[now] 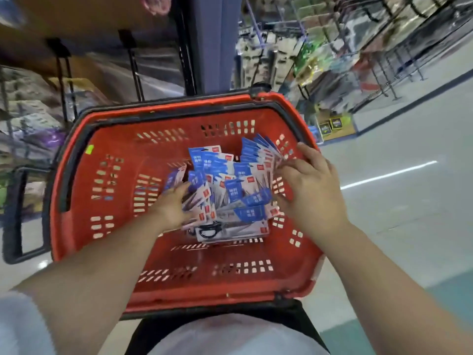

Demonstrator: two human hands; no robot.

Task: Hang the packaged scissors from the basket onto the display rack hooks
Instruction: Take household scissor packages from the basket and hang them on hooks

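Note:
A red plastic basket (107, 160) sits right in front of me, below the display rack hooks (134, 65). Inside lies a loose pile of packaged scissors (230, 190) on blue-and-white cards. My left hand (172, 210) reaches into the left side of the pile, its fingers among the packs. My right hand (311, 187) is at the right side, fingertips on a fanned stack of packs leaning against the basket wall. Whether either hand grips a pack is hidden by the cards.
Black hooks and hanging goods (33, 116) fill the rack at the upper left. A dark upright post (188, 47) stands behind the basket. Shelves of merchandise (332, 47) line the aisle at the upper right. Pale floor (396, 201) stretches to the right.

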